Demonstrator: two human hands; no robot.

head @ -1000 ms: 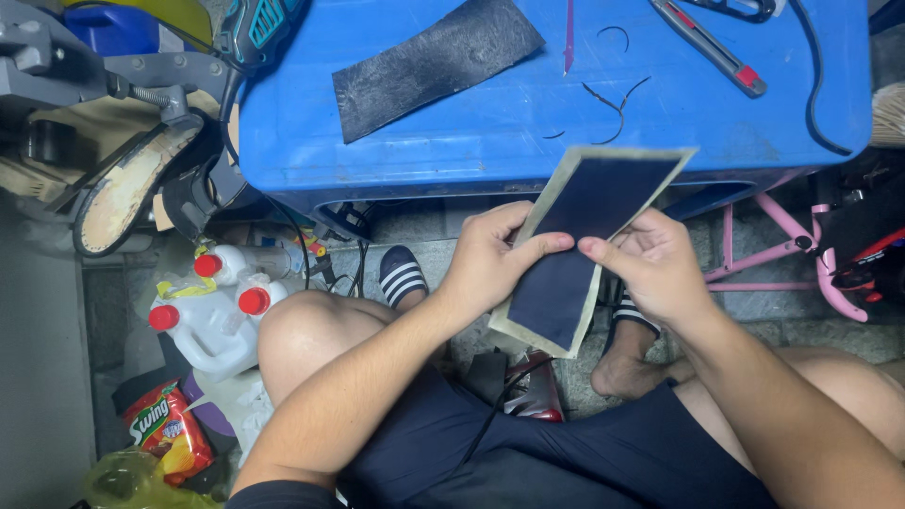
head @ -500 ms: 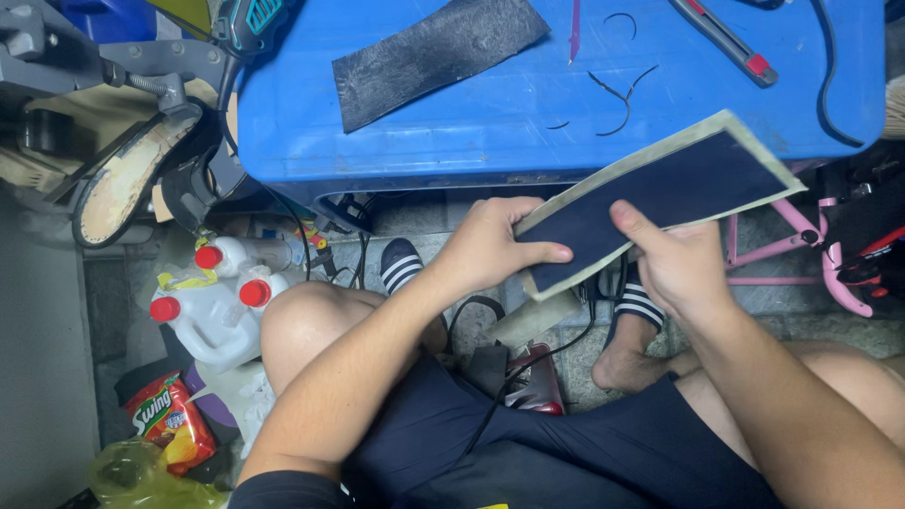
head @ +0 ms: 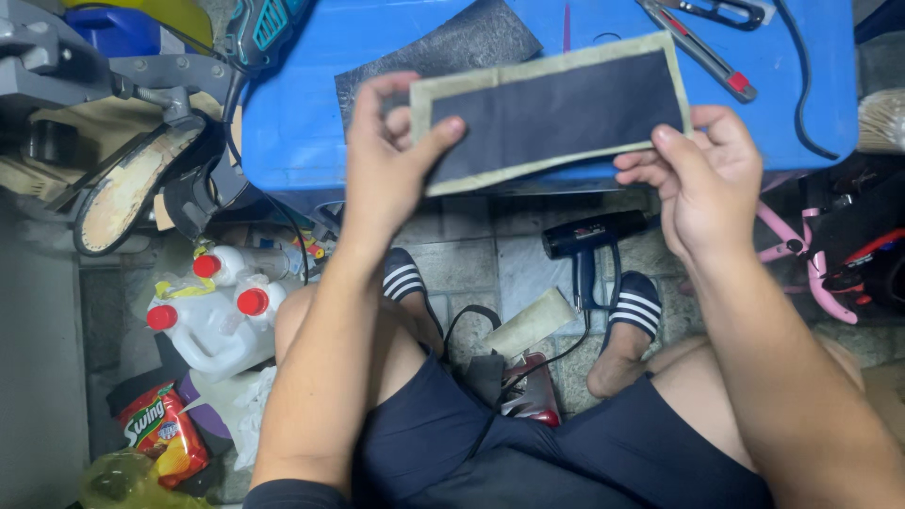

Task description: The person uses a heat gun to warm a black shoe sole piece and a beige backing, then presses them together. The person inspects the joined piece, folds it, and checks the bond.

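The person sits low, with bare knees and dark shorts (head: 566, 452) at the bottom of the view. Two feet in striped sandals (head: 633, 303) rest on the tiled floor. Between the feet lies a black heat gun (head: 594, 236) with its cord trailing back toward the shorts. To the left on the floor stand white jugs (head: 212, 316) with red caps, close together, and a red snack bag (head: 162, 429) lies nearer still, beside a yellow plastic bag.

Both arms reach up and forward. The left hand (head: 391, 160) pinches the left end of a dark sheet (head: 556, 108) with a pale border; the thumb is on the front and the fingers curl behind it. The right hand (head: 702, 179) pinches the lower right corner the same way, thumb on top. Held at both ends, the sheet stays flat and level, so its whole face can be seen. It is in the air, just above the near edge of the blue surface (head: 292, 123), not resting on it.

Farther off, on the surface, a second dark sheet (head: 452, 47) lies flat, partly hidden behind the held one. A knife (head: 698, 47) with a red end lies at the far right, with scissors (head: 726, 11) just past it. A shoe sole (head: 123, 193) sits on a metal stand at the left.
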